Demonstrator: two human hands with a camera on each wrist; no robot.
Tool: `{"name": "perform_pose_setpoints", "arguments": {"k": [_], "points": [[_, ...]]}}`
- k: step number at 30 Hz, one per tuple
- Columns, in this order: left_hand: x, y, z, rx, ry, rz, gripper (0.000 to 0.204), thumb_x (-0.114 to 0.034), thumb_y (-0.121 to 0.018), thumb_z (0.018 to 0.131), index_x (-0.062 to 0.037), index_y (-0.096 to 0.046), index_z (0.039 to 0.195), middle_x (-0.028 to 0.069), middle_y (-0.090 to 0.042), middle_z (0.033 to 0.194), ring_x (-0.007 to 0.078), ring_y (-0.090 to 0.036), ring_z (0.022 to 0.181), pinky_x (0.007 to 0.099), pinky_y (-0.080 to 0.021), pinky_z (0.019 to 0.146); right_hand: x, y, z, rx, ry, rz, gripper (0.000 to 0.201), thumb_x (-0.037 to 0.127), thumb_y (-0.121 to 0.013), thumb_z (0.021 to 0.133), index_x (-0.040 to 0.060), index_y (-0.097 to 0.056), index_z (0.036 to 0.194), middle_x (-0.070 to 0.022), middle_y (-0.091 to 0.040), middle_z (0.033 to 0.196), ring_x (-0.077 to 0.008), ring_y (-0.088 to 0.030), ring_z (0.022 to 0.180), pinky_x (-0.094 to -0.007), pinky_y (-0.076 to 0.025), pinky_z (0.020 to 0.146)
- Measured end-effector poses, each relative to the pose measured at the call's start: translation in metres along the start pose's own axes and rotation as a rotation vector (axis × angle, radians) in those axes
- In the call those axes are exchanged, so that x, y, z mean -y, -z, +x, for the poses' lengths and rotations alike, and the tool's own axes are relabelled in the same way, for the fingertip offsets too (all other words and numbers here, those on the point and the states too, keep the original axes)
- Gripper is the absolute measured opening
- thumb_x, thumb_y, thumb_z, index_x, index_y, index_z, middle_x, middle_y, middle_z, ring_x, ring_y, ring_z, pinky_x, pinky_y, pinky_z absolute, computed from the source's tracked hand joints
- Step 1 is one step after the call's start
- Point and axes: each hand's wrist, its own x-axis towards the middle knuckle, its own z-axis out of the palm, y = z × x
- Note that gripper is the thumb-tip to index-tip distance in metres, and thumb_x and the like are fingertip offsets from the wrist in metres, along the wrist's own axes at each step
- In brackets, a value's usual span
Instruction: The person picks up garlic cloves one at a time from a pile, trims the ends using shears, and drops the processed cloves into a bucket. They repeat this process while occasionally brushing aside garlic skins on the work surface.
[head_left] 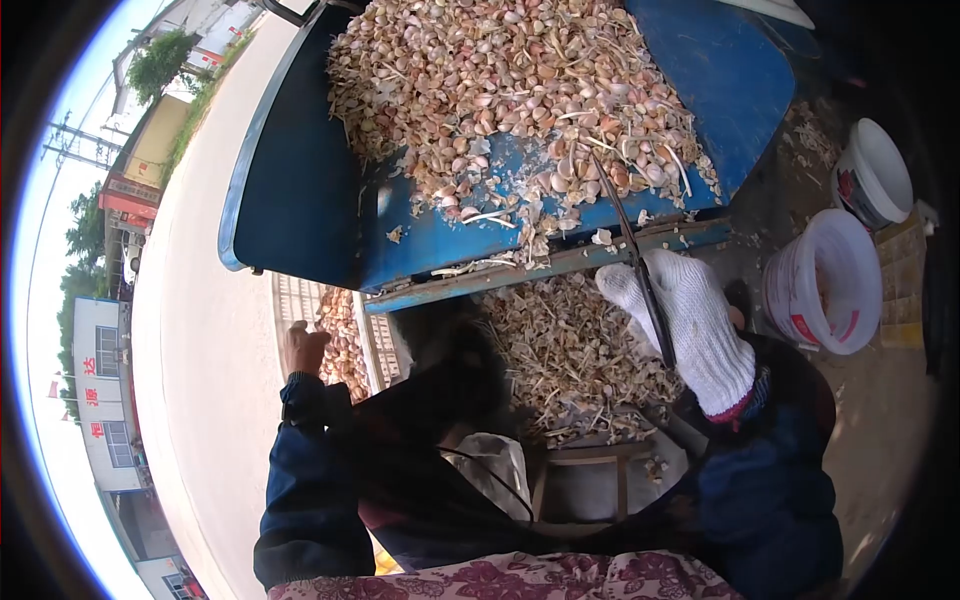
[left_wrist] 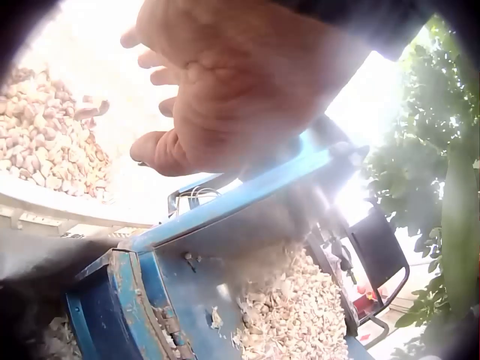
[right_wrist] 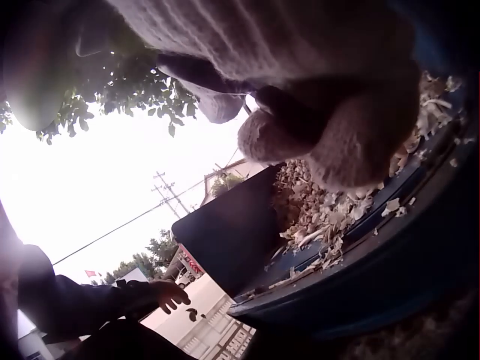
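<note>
My bare left hand (head_left: 304, 350) is over a white plastic crate (head_left: 380, 350) of garlic cloves (head_left: 342, 340), its fingers loosely bent and holding nothing. Several cloves (right_wrist: 193, 314) are in the air just below that hand in the right wrist view. In a white knitted glove, my right hand (head_left: 695, 325) grips a long, thin dark tool (head_left: 645, 285) with a tapering tip. The tool's tip reaches the near edge of a heap of garlic cloves (head_left: 500, 75) on a blue metal tray (head_left: 410, 240). Dry skins and stalk bits lie among them.
Below the tray's front lip is a pile of garlic skins and stalks (head_left: 580, 360). Two white buckets (head_left: 800, 280) stand at the right. A pale bag (head_left: 490, 465) sits by the person's legs. Pale pavement (head_left: 200, 330) stretches left towards buildings.
</note>
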Motion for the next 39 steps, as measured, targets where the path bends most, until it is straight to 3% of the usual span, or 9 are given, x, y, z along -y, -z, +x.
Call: {"name": "perform_pose_setpoints", "arguments": {"k": [5,8,10,12,14,22,24,28,39], "points": [[-0.204,0.028,-0.012,0.365,-0.196,-0.686,0.02,-0.002,-0.061,0.078,0.0005,-0.071,0.095,0.0127,-0.071,0.081,0.0221,-0.069,0.077,0.0305,-0.053,0.069,0.0,-0.008,0.001,0.041,-0.08,-0.096,0.055,0.051,-0.068,0.081,-0.0001,-0.058,0.065,-0.0209,-0.054,0.057,-0.0333,-0.057,0.052,-0.0422,-0.04,0.05],[-0.276,-0.002,0.0,0.091,-0.721,-0.502,0.017,-0.003,-0.062,0.08,-0.0027,-0.071,0.094,0.0127,-0.07,0.085,0.0253,-0.068,0.077,0.0323,-0.052,0.068,-0.003,-0.013,0.003,0.085,-0.103,-0.061,0.042,0.039,-0.073,0.082,0.0018,-0.057,0.071,-0.0017,-0.051,0.051,-0.0092,-0.05,0.043,-0.0262,-0.038,0.038],[-0.299,-0.024,0.0,0.131,-0.757,-0.396,0.018,-0.003,-0.063,0.077,-0.0049,-0.071,0.093,0.0153,-0.067,0.087,0.0333,-0.066,0.079,0.0371,-0.052,0.071,-0.002,-0.014,0.006,0.064,-0.061,-0.119,0.054,0.05,-0.069,0.08,-0.0003,-0.056,0.064,-0.0226,-0.053,0.058,-0.0388,-0.056,0.056,-0.0428,-0.04,0.051],[-0.309,-0.037,-0.001,0.179,-0.758,-0.348,0.017,-0.002,-0.06,0.078,-0.0056,-0.071,0.091,0.0156,-0.066,0.088,0.0368,-0.064,0.081,0.0403,-0.052,0.073,0.001,-0.01,0.007,0.068,-0.045,-0.17,0.051,0.046,-0.069,0.082,-0.0006,-0.055,0.066,-0.0238,-0.054,0.06,-0.0404,-0.057,0.059,-0.0437,-0.041,0.053],[-0.312,-0.047,0.0,0.056,-0.874,-0.27,0.017,-0.002,-0.057,0.079,-0.0063,-0.071,0.089,0.0149,-0.065,0.087,0.0362,-0.064,0.081,0.0407,-0.051,0.072,-0.003,-0.012,0.009,0.041,0.025,-0.212,0.049,0.043,-0.073,0.082,-0.0007,-0.056,0.065,-0.011,-0.055,0.053,-0.0166,-0.055,0.047,-0.0335,-0.043,0.045],[-0.292,-0.033,-0.004,0.182,-0.881,-0.306,0.009,0.0,-0.058,0.075,0.0008,-0.065,0.08,0.0179,-0.065,0.088,0.0344,-0.066,0.08,0.0408,-0.053,0.068,-0.001,-0.022,0.004,0.088,0.105,-0.295,0.043,0.041,-0.07,0.084,-0.0008,-0.067,0.078,-0.0166,-0.065,0.066,-0.0259,-0.065,0.06,-0.0368,-0.047,0.054],[-0.288,-0.017,-0.012,0.667,-0.209,-0.852,0.002,0.004,-0.062,0.076,0.0053,-0.064,0.078,0.0143,-0.067,0.087,0.0261,-0.069,0.075,0.0347,-0.055,0.062,0.0,-0.028,0.002,0.153,-0.014,-0.191,0.048,0.046,-0.066,0.085,0.0004,-0.064,0.073,-0.0155,-0.062,0.062,-0.0268,-0.062,0.057,-0.0385,-0.046,0.054],[-0.292,0.021,-0.036,0.87,0.149,-1.379,0.01,0.003,-0.069,0.08,0.0087,-0.064,0.086,0.0178,-0.068,0.084,0.0267,-0.07,0.074,0.0307,-0.058,0.058,0.009,-0.036,-0.002,0.264,0.013,-0.111,0.063,0.06,-0.055,0.088,0.0024,-0.053,0.061,-0.0126,-0.051,0.052,-0.029,-0.056,0.051,-0.0424,-0.043,0.053],[-0.316,0.047,-0.073,0.889,-0.133,-1.407,0.017,0.002,-0.073,0.074,0.0072,-0.06,0.083,0.017,-0.066,0.075,0.024,-0.068,0.065,0.03,-0.056,0.053,-0.006,-0.054,-0.017,0.193,0.147,-0.298,0.061,0.061,-0.059,0.083,0.002,-0.059,0.067,-0.0199,-0.055,0.055,-0.0379,-0.059,0.054,-0.0446,-0.046,0.05]]}}
